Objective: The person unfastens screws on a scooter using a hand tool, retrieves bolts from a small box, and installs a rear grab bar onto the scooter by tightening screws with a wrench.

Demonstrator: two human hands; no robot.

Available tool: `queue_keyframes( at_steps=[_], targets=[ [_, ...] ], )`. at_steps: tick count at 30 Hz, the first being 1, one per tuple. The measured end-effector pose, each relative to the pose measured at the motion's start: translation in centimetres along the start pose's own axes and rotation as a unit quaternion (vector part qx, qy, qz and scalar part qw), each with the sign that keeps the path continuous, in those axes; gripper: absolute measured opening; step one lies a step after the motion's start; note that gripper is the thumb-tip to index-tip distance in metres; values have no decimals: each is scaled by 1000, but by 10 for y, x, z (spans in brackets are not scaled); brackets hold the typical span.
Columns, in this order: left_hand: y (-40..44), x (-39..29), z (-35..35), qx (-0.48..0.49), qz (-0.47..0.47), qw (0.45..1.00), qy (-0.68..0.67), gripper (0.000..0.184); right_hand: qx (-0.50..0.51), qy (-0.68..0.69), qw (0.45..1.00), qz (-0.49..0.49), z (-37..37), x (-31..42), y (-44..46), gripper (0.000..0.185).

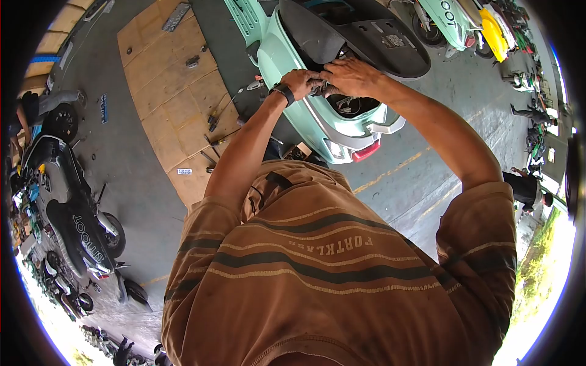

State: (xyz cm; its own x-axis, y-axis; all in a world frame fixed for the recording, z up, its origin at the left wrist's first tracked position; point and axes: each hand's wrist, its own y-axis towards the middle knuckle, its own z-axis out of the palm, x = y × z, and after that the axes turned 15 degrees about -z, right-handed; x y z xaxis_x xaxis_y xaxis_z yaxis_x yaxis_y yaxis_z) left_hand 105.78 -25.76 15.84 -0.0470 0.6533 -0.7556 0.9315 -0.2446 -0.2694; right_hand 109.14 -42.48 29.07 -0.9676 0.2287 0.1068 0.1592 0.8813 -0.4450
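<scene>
A mint-green scooter [296,122] stands before me, its black seat [390,52] tipped up from the body. Both of my hands meet over the opening beneath the seat. My left hand [299,84], with a dark band at the wrist, has its fingers bent and pressed together. Close beside it, touching or nearly so, my right hand [349,77] reaches in with curled fingers. Whatever small thing lies between the fingertips is hidden. Behind the hands, wires show in the open compartment [360,108]. The red tail light [366,151] is at the rear end nearest me.
A flattened cardboard sheet [165,91] lies on the floor at left, bearing screwdrivers [213,119] and small parts. A dark scooter [76,213] stands further left. Another mint-green scooter [442,21] and a yellow one [495,36] are at upper right. People [525,190] are at both sides.
</scene>
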Motion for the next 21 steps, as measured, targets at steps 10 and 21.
queue_keyframes(
  at_steps=[10, 21],
  targets=[
    [-3, 22, 8, 86, 18, 986, -141, 31, -12, 75, 977, 199, -2, 22, 25, 33],
    [-5, -6, 7, 54, -25, 995, -81, 33, -102, 247, 872, 411, 9, 28, 15, 52]
  ],
)
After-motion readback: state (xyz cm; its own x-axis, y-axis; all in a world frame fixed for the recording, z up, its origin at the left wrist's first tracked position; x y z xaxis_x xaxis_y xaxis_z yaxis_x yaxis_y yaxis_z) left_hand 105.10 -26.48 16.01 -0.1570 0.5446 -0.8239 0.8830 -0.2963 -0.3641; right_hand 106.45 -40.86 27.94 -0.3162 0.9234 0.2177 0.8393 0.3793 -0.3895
